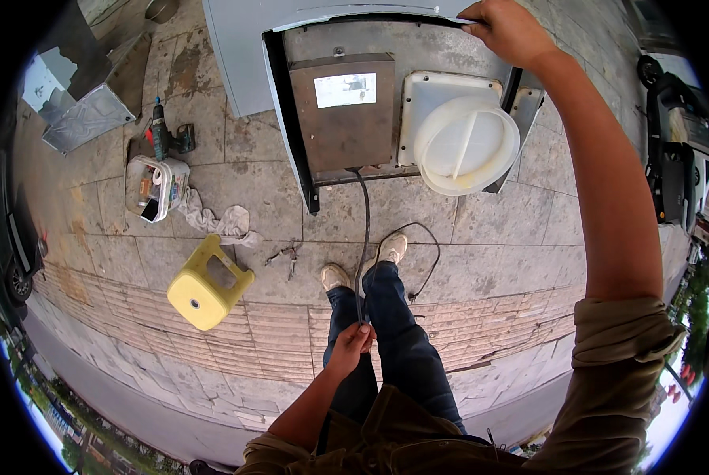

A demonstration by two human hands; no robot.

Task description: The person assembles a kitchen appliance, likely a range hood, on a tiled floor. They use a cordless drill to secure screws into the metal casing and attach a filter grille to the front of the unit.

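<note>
A black power cord (367,229) runs down from a brown metal box (342,123). My left hand (349,348) is closed around it in front of my legs. Beyond the hand, the cord loops over my shoe to the paving. My right hand (509,33) grips the top right edge of a grey metal appliance housing (287,111), which looks like a range hood. The brown box and a square white plate with a round white duct outlet (467,146) sit inside its frame. A pale label (345,90) is on the box.
To the left, a yellow plastic stool (204,293), a white tool bucket (158,190), a cordless drill (164,134) and a rag (228,224) are on the paving. Pliers-like tools (287,257) lie near my feet. A metal casing (89,123) stands far left; a scooter (675,150) is at right.
</note>
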